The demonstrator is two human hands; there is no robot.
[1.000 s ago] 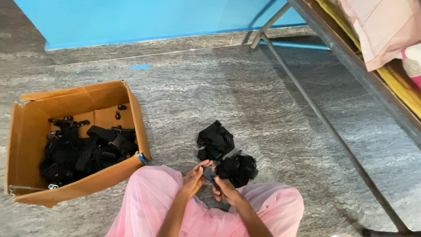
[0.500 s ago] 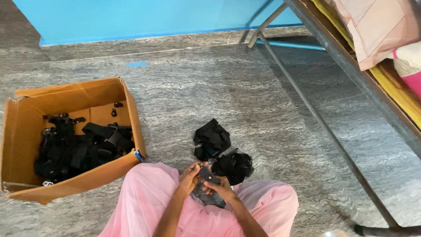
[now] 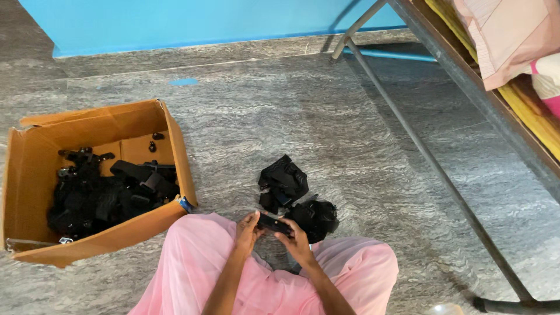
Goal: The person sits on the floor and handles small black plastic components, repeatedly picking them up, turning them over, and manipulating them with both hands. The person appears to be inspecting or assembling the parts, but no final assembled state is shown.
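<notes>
The left hand (image 3: 248,230) and the right hand (image 3: 296,242) meet low in the middle of the view, between the knees of the pink trousers (image 3: 192,262), and together they grasp a small black part (image 3: 274,224) that spans from one hand to the other; the left fingers curl round its left end and the right fingers close over its right end, so both hands are clenched on it. The part hangs just above the grey stone floor (image 3: 280,122), in the gap between the two knees. Just beyond the right hand a black bundle (image 3: 318,217) lies on the floor, touching or nearly touching the right knee, and a second black bundle (image 3: 283,182) lies just behind it, a little to the left, the two close together. Well off to the left, an open cardboard box (image 3: 175,146) stands on the floor with its near right corner just beside the left knee; it holds a heap of black parts (image 3: 105,195) piled toward its near side, with a few loose small pieces on the bare bottom toward its far wall. To the right a grey metal frame leg (image 3: 431,163) slants across the floor toward the lower right corner, under a frame that carries pink and yellow bedding (image 3: 507,41). A blue wall (image 3: 192,20) runs along the far edge of the floor.
</notes>
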